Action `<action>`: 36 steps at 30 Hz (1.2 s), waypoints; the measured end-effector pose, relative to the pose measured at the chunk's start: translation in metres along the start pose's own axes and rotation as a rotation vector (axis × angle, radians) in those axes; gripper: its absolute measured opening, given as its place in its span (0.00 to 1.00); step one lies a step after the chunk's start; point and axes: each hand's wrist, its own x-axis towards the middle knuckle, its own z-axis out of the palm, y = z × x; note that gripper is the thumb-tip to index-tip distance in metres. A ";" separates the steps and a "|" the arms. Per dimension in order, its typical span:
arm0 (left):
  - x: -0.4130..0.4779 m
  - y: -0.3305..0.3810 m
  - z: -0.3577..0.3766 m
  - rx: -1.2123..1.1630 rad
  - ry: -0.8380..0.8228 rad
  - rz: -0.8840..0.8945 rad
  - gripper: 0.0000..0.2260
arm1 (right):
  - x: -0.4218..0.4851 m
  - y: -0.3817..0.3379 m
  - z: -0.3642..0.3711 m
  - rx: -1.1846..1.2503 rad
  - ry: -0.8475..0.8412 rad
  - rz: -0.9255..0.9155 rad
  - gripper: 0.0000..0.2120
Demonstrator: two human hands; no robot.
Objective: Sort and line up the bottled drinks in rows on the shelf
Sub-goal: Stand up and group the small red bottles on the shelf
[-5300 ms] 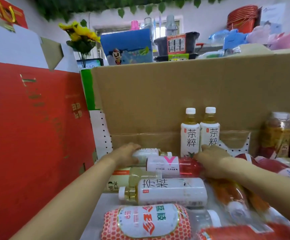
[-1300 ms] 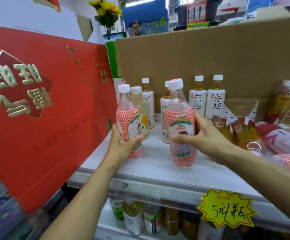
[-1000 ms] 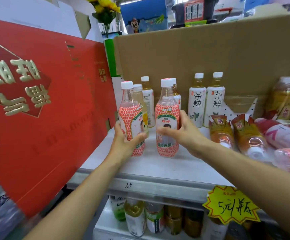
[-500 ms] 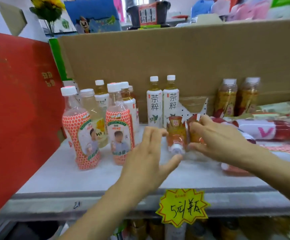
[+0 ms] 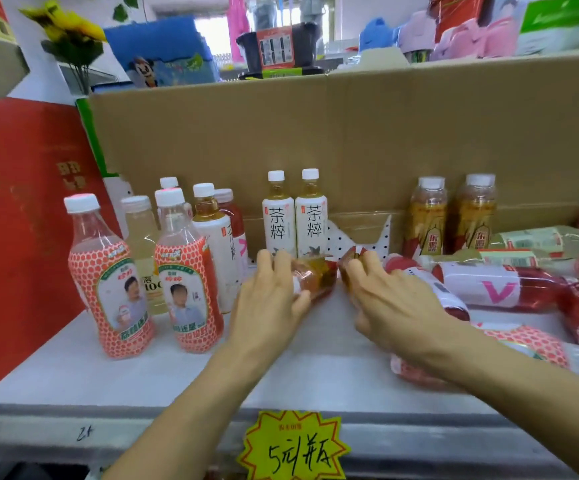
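- The left hand [image 5: 270, 303] grips a lying clear plastic bottle of amber drink in a red-and-gold wrap [image 5: 317, 275]. Its fingers go over the top and its thumb underneath, near the middle of the grey-white shelf [image 5: 135, 379].
- The right hand [image 5: 398, 306] curls over a second amber bottle [image 5: 352, 256] just beside the first. Most of that bottle is hidden under the palm, and only its far end shows.
- Both lying bottles have their long axis running roughly from the shelf's front edge towards the back, with the far ends leaning in towards each other. Each hand sits on the nearer end of its own bottle.
- The coming move is probably to tip them upright. The matching pair of upright amber bottles [image 5: 426, 220], labelled 东鹏, stands at the back towards the right edge, nearer the right hand.
- Straight behind the hands, two white-labelled tea bottles [image 5: 277, 220] reading 茶粹 stand against the brown cardboard back wall [image 5: 350, 133].
- Towards the left edge, two pink honeycomb-patterned bottles with white caps [image 5: 185, 282] stand near the front. A pale yellow bottle marked 100 [image 5: 142, 244] stands just behind them.
- Right of the right hand lie more bottles, among them a red bottle with a white label and a pink V [image 5: 488, 289].
- On the shelf's front rail hangs a yellow starburst price tag [image 5: 293, 448] handwritten 5元/瓶.
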 end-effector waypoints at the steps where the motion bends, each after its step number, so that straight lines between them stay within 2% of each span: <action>1: 0.005 0.001 -0.008 -0.020 0.030 -0.004 0.14 | 0.002 0.008 -0.008 0.005 0.043 0.009 0.14; 6: 0.042 0.009 -0.030 -0.015 -0.003 0.020 0.16 | 0.030 0.060 -0.035 0.200 0.092 0.047 0.08; 11: 0.086 0.025 -0.038 0.099 -0.105 0.026 0.18 | 0.085 0.106 -0.041 0.383 -0.012 0.086 0.15; 18: 0.120 0.042 -0.030 0.123 -0.197 0.060 0.20 | 0.140 0.117 -0.027 0.402 -0.060 0.081 0.14; 21: 0.129 0.049 -0.023 0.060 -0.257 0.067 0.26 | 0.149 0.123 -0.019 0.519 -0.104 0.060 0.15; 24: 0.138 0.059 -0.012 0.106 -0.295 0.128 0.30 | 0.143 0.132 -0.014 0.609 -0.163 0.037 0.21; 27: 0.150 0.068 -0.001 0.129 -0.327 0.137 0.32 | 0.123 0.144 -0.009 0.554 -0.133 0.039 0.27; 31: 0.157 0.064 0.009 0.082 -0.327 0.065 0.34 | 0.078 0.158 -0.010 0.568 -0.121 -0.049 0.22; 36: 0.147 0.063 0.029 -0.046 -0.228 -0.063 0.36 | 0.021 0.167 -0.020 0.627 -0.315 -0.144 0.20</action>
